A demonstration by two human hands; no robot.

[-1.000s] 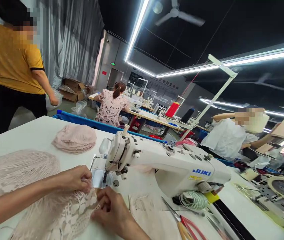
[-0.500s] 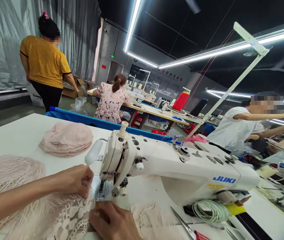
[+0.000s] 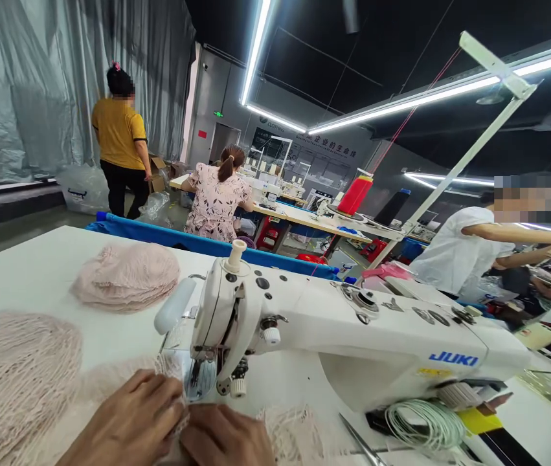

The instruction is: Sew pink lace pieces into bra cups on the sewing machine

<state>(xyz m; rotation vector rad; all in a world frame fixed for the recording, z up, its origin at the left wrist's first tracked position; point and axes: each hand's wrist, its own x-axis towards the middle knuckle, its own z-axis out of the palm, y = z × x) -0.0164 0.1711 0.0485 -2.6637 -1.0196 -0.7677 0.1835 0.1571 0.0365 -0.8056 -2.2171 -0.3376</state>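
Observation:
My left hand (image 3: 134,414) is closed on pale pink lace fabric (image 3: 105,382) at the left of the sewing machine's needle area. Right beside it, my right hand (image 3: 229,433) has its fingers curled down on the same lace, in front of the presser foot (image 3: 202,378). The hands nearly touch, and they cover most of the lace between them. Above and to the right stands the white sewing machine (image 3: 314,317). Another bit of lace (image 3: 294,427) lies just right of my right hand.
Two piles of pink lace, a small pile (image 3: 127,278) and a larger pile (image 3: 17,375), lie on the left of the white table (image 3: 52,259). Scissors (image 3: 360,440) and a coil of pale cord (image 3: 421,421) rest at the right. Several co-workers are farther off.
My left hand has come down and nearer to my right hand, drawing the lace lower. A co-worker in a yellow top has walked farther away.

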